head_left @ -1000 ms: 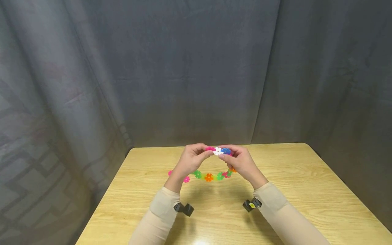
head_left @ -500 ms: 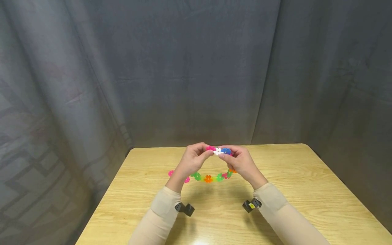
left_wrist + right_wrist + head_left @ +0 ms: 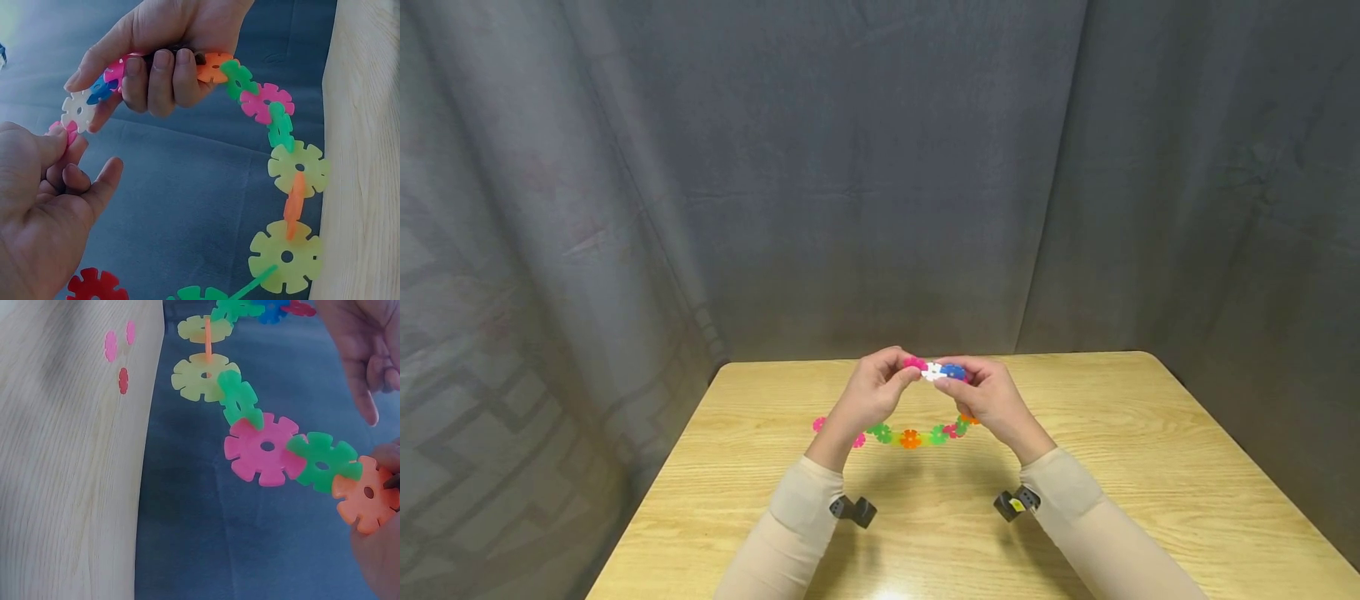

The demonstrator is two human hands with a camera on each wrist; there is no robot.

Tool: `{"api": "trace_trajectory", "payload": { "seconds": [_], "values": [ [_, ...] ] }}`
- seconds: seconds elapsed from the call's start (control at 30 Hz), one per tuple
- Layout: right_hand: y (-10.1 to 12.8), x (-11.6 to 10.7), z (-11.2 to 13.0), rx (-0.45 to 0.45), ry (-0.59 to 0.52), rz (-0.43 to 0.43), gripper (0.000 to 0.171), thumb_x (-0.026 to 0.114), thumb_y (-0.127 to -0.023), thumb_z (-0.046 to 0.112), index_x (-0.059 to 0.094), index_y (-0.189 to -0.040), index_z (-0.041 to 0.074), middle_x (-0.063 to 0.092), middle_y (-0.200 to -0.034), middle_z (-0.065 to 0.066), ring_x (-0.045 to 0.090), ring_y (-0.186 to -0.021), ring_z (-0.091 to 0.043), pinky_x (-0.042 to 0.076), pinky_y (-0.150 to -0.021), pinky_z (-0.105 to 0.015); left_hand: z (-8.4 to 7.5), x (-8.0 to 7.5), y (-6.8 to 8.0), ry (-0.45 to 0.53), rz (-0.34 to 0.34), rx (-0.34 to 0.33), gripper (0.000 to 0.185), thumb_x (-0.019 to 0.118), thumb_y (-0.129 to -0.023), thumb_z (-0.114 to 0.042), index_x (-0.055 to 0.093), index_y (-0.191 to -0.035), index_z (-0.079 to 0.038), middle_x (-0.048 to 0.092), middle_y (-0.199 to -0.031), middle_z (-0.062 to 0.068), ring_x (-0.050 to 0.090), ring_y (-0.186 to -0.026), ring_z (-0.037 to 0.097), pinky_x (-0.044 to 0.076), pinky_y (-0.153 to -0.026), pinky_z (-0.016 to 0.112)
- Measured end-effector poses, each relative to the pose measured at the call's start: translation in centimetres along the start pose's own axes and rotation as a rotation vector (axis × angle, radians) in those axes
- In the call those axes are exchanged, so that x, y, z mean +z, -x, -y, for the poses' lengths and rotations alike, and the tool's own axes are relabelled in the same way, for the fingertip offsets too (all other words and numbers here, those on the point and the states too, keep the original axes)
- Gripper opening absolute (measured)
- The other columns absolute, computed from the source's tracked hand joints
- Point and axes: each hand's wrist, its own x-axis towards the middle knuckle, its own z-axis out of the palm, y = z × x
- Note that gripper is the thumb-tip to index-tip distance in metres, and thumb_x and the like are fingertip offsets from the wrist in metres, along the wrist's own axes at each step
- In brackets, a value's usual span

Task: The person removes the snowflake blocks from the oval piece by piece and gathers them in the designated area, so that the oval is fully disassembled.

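Chain of colourful slotted plastic flower discs (image 3: 917, 434) is pinched by left hand (image 3: 871, 393) and right hand (image 3: 990, 395); overbending risks joints popping apart.

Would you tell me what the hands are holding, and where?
Both hands pinch a chain of snowflake discs: left hand at its pink end disc, right hand beside the white disc.

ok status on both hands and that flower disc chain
Left hand pinches pink disc at chain end. Right hand grips chain by white disc. Chain loops down over table. Nothing in the way.
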Motion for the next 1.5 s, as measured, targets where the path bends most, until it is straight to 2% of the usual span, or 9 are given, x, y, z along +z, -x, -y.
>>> {"api": "trace_trajectory", "payload": {
  "seconds": [0.13, 0.27, 0.57, 0.77, 0.87, 0.97, 1.03, 1.3, 1.5],
  "values": [
    [0.0, 0.0, 0.2, 0.014, -0.008, -0.006, 0.032, 0.073, -0.09, 0.02, 0.069, -0.118, 0.005, 0.046, -0.063, -0.007, 0.037, -0.046, -0.016, 0.033, -0.041, -0.023, 0.4, 0.0, -0.1, -0.013, -0.007, 0.006, 0.005, 0.063, -0.095, -0.004, 0.065, -0.095, 0.0, 0.054, -0.081, 0.015, 0.042, -0.066, 0.016, 0.038, -0.059, 0.023],
    [0.1, -0.1, 0.4, 0.016, -0.022, -0.018, 0.031, 0.073, -0.091, 0.019, 0.069, -0.117, 0.004, 0.044, -0.062, -0.005, 0.036, -0.046, -0.015, 0.031, -0.041, -0.023, 2.1, 0.0, -0.5, -0.039, -0.02, 0.019, 0.006, 0.065, -0.094, -0.008, 0.068, -0.097, -0.005, 0.056, -0.082, 0.011, 0.045, -0.067, 0.016, 0.04, -0.059, 0.024],
    [0.1, -0.3, 0.3, -0.011, -0.032, -0.023, 0.029, 0.073, -0.09, 0.018, 0.068, -0.116, 0.005, 0.046, -0.062, -0.005, 0.038, -0.045, -0.015, 0.031, -0.041, -0.023, 2.6, -1.4, -0.8, -0.071, -0.107, 0.195, 0.01, 0.068, -0.093, -0.013, 0.072, -0.1, -0.008, 0.065, -0.086, -0.001, 0.051, -0.065, 0.016, 0.046, -0.06, 0.026],
    [0.1, -0.3, 0.5, -0.025, -0.037, -0.02, 0.029, 0.074, -0.09, 0.018, 0.068, -0.116, 0.005, 0.047, -0.062, -0.006, 0.038, -0.046, -0.015, 0.031, -0.041, -0.023, 2.8, -3.0, -0.6, -0.09, -0.158, 0.185, 0.008, 0.068, -0.093, -0.012, 0.071, -0.099, -0.008, 0.068, -0.086, 0.001, 0.057, -0.067, 0.017, 0.048, -0.062, 0.028],
    [0.1, -0.3, 0.5, -0.032, -0.047, -0.013, 0.029, 0.074, -0.09, 0.016, 0.068, -0.116, 0.004, 0.047, -0.061, -0.007, 0.038, -0.046, -0.015, 0.031, -0.04, -0.024, 3.2, -3.9, -0.5, -0.065, -0.199, 0.148, 0.013, 0.068, -0.093, -0.012, 0.07, -0.104, -0.006, 0.068, -0.086, 0.007, 0.061, -0.075, 0.026, 0.049, -0.064, 0.025],
    [0.1, -0.4, 0.4, -0.047, -0.052, -0.002, 0.029, 0.072, -0.09, 0.013, 0.068, -0.116, 0.002, 0.046, -0.06, -0.008, 0.037, -0.045, -0.015, 0.031, -0.04, -0.024, 4.0, -5.1, -0.6, -0.012, -0.243, 0.085, 0.027, 0.067, -0.094, -0.011, 0.065, -0.119, -0.003, 0.064, -0.087, 0.014, 0.059, -0.077, 0.034, 0.047, -0.063, 0.023],
    [0.1, -0.6, 0.4, -0.061, -0.052, 0.003, 0.028, 0.071, -0.091, 0.012, 0.067, -0.117, 0.001, 0.045, -0.06, -0.009, 0.037, -0.045, -0.016, 0.03, -0.04, -0.025, 4.9, -5.9, -0.8, 0.02, -0.264, 0.026, 0.036, 0.068, -0.094, -0.011, 0.06, -0.128, -0.003, 0.063, -0.09, 0.018, 0.058, -0.078, 0.033, 0.047, -0.064, 0.024],
    [0.2, -0.7, 0.3, -0.109, -0.057, 0.032, 0.026, 0.067, -0.093, 0.007, 0.066, -0.116, -0.004, 0.046, -0.06, -0.014, 0.039, -0.044, -0.022, 0.034, -0.038, -0.03, 11.6, -8.3, 0.1, 0.075, -0.352, -0.275, 0.033, 0.071, -0.092, -0.021, 0.064, -0.12, -0.007, 0.064, -0.095, 0.013, 0.059, -0.076, 0.015, 0.05, -0.067, 0.025],
    [0.4, -0.6, 0.2, -0.114, -0.063, 0.034, 0.026, 0.066, -0.093, 0.006, 0.065, -0.116, -0.004, 0.047, -0.061, -0.016, 0.038, -0.044, -0.024, 0.034, -0.038, -0.03, 15.7, -9.1, 1.9, 0.007, -0.438, -0.409, 0.029, 0.069, -0.093, -0.017, 0.064, -0.118, -0.003, 0.061, -0.09, 0.009, 0.053, -0.075, 0.017, 0.044, -0.061, 0.024]
  ]
}}
